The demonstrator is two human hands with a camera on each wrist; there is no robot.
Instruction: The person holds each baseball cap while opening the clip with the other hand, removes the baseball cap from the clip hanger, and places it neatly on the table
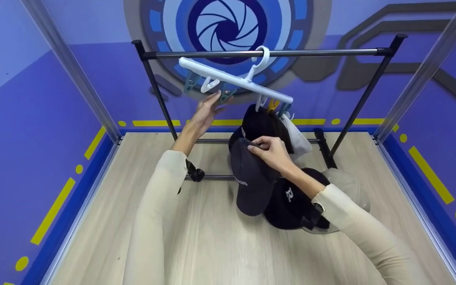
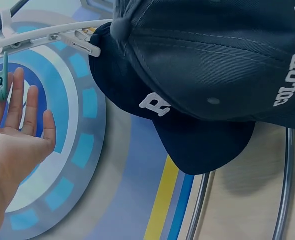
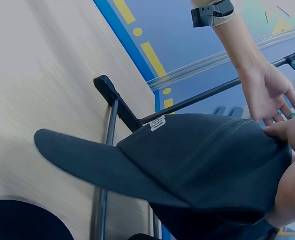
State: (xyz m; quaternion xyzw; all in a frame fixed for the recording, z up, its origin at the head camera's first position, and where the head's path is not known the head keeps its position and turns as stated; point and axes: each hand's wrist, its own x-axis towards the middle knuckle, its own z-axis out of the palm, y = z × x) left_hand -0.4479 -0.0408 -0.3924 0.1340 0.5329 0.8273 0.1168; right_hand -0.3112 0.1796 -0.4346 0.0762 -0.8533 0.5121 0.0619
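Note:
A white clip hanger (image 1: 232,79) hangs tilted from the rack's rail. My left hand (image 1: 205,113) is raised under its left half, pinching a green clip (image 1: 228,94) between thumb and forefinger, with the other fingers stretched out (image 2: 33,107). My right hand (image 1: 273,152) pinches the crown edge of a dark baseball cap (image 1: 249,178), brim down; it reads COLORADO in the left wrist view. Just behind hangs a dark cap with a white letter (image 2: 157,137), held by a white clip (image 2: 82,44). A white cap (image 1: 298,138) hangs at the hanger's right end.
A black cap with a white R (image 1: 289,198) and a beige cap (image 1: 348,184) lie on the wooden floor beneath my right forearm. The black rack (image 1: 160,95) stands by the back wall, its lower bars near the floor. Blue panels enclose the sides.

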